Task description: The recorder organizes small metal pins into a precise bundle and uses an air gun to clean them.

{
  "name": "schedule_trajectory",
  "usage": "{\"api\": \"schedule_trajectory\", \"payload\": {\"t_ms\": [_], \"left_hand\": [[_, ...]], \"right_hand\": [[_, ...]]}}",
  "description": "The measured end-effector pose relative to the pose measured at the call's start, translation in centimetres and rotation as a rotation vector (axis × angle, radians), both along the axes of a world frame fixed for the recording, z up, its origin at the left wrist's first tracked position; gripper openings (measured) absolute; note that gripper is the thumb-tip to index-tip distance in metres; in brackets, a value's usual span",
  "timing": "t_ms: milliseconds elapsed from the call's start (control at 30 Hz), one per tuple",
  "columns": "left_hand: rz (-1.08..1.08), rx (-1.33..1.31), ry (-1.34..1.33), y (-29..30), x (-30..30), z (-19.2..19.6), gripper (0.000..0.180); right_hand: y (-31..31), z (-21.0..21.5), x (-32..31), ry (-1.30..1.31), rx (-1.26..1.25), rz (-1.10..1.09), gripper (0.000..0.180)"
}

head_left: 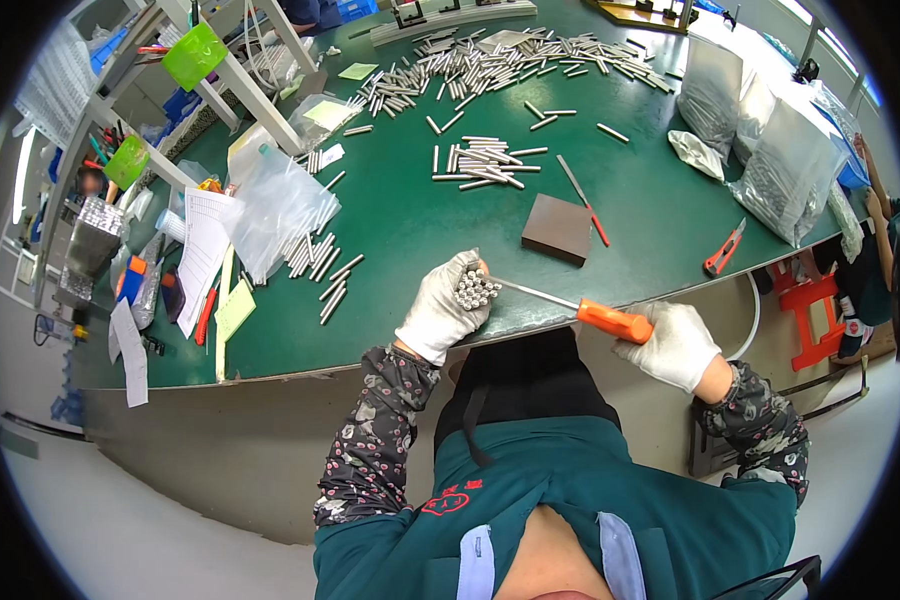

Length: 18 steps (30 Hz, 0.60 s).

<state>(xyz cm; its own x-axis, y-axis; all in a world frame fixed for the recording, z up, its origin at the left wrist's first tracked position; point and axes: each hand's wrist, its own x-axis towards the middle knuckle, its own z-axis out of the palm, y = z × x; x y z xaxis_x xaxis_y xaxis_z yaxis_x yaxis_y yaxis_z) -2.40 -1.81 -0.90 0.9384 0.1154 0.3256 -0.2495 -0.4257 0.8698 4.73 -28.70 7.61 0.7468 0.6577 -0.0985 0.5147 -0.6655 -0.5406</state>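
My left hand, in a white glove, is closed round a bundle of short metal rods whose round ends face up toward me. In my right hand, gloved too, is a screwdriver with an orange handle. Its thin shaft points left, and the tip reaches the edge of the bundle; whether it touches cannot be made out. Just beyond both hands lies a dark brown block on the green table. A small pile of loose rods sits farther back.
A large heap of rods spreads across the far table. A thin red-handled file and a red utility knife lie to the right, near filled plastic bags. Papers and a clear bag are left. Another person sits far right.
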Motion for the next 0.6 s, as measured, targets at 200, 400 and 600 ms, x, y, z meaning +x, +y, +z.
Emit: {"api": "schedule_trajectory", "payload": {"t_ms": [200, 400, 600], "left_hand": [[-0.009, 0.062, -0.019, 0.3, -0.1, 0.0, 0.051], [0.016, -0.042, -0.052, -0.3, 0.0, 0.3, 0.040], [0.039, -0.045, -0.051, -0.1, 0.0, -0.3, 0.042]], "right_hand": [[0.0, 0.2, -0.3, 0.030, -0.066, 0.072, 0.025], [-0.5, -0.2, -0.2, -0.004, -0.049, 0.078, 0.023], [-1.3, -0.8, -0.1, -0.067, -0.063, 0.069, 0.023]]}}
